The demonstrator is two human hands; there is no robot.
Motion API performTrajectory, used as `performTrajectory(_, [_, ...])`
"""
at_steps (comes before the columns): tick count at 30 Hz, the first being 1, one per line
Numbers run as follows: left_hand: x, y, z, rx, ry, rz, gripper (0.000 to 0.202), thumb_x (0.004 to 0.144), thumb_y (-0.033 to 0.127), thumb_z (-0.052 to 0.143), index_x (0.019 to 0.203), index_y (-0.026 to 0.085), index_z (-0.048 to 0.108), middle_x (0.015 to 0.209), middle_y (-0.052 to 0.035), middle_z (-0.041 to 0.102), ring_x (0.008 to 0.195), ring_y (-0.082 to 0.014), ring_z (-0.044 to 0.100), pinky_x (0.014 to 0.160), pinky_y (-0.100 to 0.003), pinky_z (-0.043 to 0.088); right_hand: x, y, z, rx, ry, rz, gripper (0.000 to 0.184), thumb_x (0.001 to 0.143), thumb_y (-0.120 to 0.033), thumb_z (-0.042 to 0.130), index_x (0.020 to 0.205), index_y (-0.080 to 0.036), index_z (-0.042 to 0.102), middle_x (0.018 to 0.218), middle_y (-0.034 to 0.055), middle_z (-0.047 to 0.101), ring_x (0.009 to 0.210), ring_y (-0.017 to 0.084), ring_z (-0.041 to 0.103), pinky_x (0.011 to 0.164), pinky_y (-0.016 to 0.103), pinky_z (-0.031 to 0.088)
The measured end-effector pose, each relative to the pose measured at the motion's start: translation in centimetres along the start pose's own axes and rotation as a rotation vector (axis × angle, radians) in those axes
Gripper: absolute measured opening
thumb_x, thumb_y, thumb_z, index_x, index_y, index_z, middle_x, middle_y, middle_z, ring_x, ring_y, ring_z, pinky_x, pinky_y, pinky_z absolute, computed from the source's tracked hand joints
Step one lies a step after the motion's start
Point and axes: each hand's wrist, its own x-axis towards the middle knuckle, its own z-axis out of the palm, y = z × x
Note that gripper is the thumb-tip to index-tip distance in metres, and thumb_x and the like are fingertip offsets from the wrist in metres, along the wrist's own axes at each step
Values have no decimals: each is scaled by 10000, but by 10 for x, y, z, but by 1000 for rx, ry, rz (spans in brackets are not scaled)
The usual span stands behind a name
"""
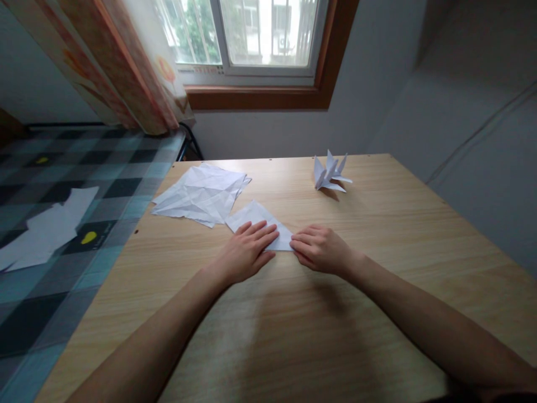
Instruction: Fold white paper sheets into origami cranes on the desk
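Observation:
A folded sheet of white paper (257, 210) lies on the wooden table, with one point toward the window and a straight edge nearest me. My left hand (245, 253) rests flat across its lower left part, fingers stretched out and slightly apart. At the paper's right corner, my right hand (321, 249) has its fingers curled and pressed together on the tip. What the right thumb does is partly hidden. Both palms face down, and the hands cover much of the paper's near edge.
Left of the folded paper lies a pile of creased white sheets (205, 190). Several folded paper cranes (329, 173) stand at the back right of the table (398, 224). More white paper (54, 232) is on the checked bed cover (37, 324) at the left. A window is behind.

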Motion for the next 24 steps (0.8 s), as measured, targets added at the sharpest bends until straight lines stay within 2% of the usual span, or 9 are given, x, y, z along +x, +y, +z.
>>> performTrajectory(3, [0, 1, -1, 4, 11, -2, 425, 965, 411, 490, 1340, 221, 553, 1466, -82, 533, 1383, -291, 447, 1131, -513, 330, -1, 2, -1, -49, 7, -70, 225, 952, -108, 470, 832, -161, 653, 716, 50, 683, 704, 162, 613, 675, 299, 430])
performTrajectory(5, [-1, 1, -1, 21, 54, 12, 371, 959, 409, 506, 1261, 215, 603, 1411, -82, 585, 1353, -288, 479, 1113, -501, 347, -2, 1, 0, -67, 37, -76, 228, 968, -115, 456, 870, -166, 656, 686, 35, 663, 658, 154, 589, 631, 299, 408])
performTrajectory(9, [-1, 2, -2, 115, 234, 69, 219, 958, 295, 510, 1036, 215, 699, 1180, -80, 706, 1187, -274, 587, 1001, -455, 424, -4, -4, -1, -44, 136, -35, 202, 973, -171, 480, 1072, -210, 651, 760, 29, 686, 696, 163, 597, 640, 318, 430])
performTrajectory(13, [-3, 4, -6, 194, 397, 50, 202, 944, 272, 525, 950, 209, 717, 842, -79, 684, 837, -230, 607, 772, -384, 478, -6, -8, 2, 41, 371, 43, 339, 945, -200, 537, 1280, -249, 531, 938, 48, 710, 845, 199, 639, 745, 353, 499])
performTrajectory(15, [-4, 6, -7, 96, 484, 43, 194, 941, 272, 535, 969, 202, 714, 759, -61, 645, 740, -196, 573, 709, -339, 478, -6, -7, 5, 112, 446, 161, 501, 925, -299, 587, 1392, -232, 420, 1074, 97, 687, 962, 245, 640, 838, 413, 525])
performTrajectory(17, [-6, 9, -7, -74, 573, 40, 183, 938, 260, 541, 958, 198, 712, 723, -41, 637, 672, -159, 555, 662, -290, 472, -4, -6, 8, 198, 438, 263, 666, 894, -424, 625, 1454, -210, 335, 1200, 148, 638, 1094, 295, 609, 924, 478, 518])
performTrajectory(19, [-6, 13, -8, -240, 662, 12, 212, 928, 295, 566, 805, 194, 705, 630, -9, 611, 571, -121, 518, 593, -247, 443, -2, -6, 10, 281, 394, 307, 743, 876, -491, 632, 1473, -196, 304, 1293, 181, 587, 1195, 324, 564, 991, 515, 489])
performTrajectory(22, [-4, 22, -10, -429, 757, -162, 442, 870, 478, 625, 544, 181, 599, 451, 34, 482, 440, -89, 412, 477, -219, 363, 1, -7, 10, 380, 346, 319, 726, 893, -495, 603, 1479, -196, 295, 1356, 187, 551, 1259, 323, 534, 1037, 518, 464])
performTrajectory(24, [-2, 26, -12, -549, 782, -303, 516, 824, 587, 629, 517, 175, 581, 433, 33, 465, 434, -93, 404, 450, -218, 341, 1, -7, 9, 381, 356, 336, 767, 884, -525, 603, 1490, -201, 263, 1403, 198, 507, 1310, 333, 494, 1059, 533, 443])
